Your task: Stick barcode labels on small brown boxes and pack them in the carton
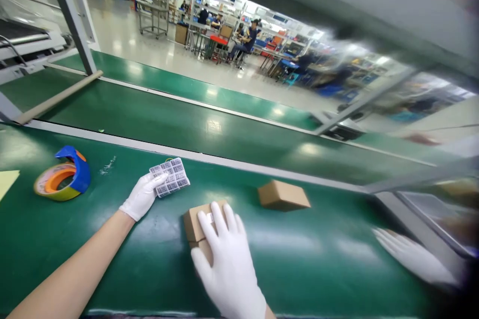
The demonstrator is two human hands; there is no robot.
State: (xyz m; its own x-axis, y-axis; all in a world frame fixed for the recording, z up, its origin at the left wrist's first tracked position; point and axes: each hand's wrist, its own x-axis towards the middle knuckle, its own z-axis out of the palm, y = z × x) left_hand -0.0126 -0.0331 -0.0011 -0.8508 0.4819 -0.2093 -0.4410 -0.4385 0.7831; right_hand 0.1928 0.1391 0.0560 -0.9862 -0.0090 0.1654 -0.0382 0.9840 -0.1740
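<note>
Pinched in my white-gloved left hand (pixel 141 196) is a small sheet of printed labels (pixel 172 178), held just above the green work surface. My right hand (pixel 229 261), also gloved in white, lies over a small cardboard box (pixel 194 224) with its fingers spread. A bit of white label shows between those fingers. Another brown cardboard edge (pixel 205 249) appears below the box, mostly hidden by the hand; I cannot tell whether it is a separate box. Farther right, apart from both hands, sits another small cardboard box (pixel 283 196).
A tape roll in a blue holder (pixel 77 174) stands at the left, near a yellow paper (pixel 7 182). Another person's gloved hand (pixel 413 256) rests at the right, blurred. Behind a pale rail (pixel 179 152) runs a green conveyor belt (pixel 168 114). Frame posts (pixel 69 15) rise beyond.
</note>
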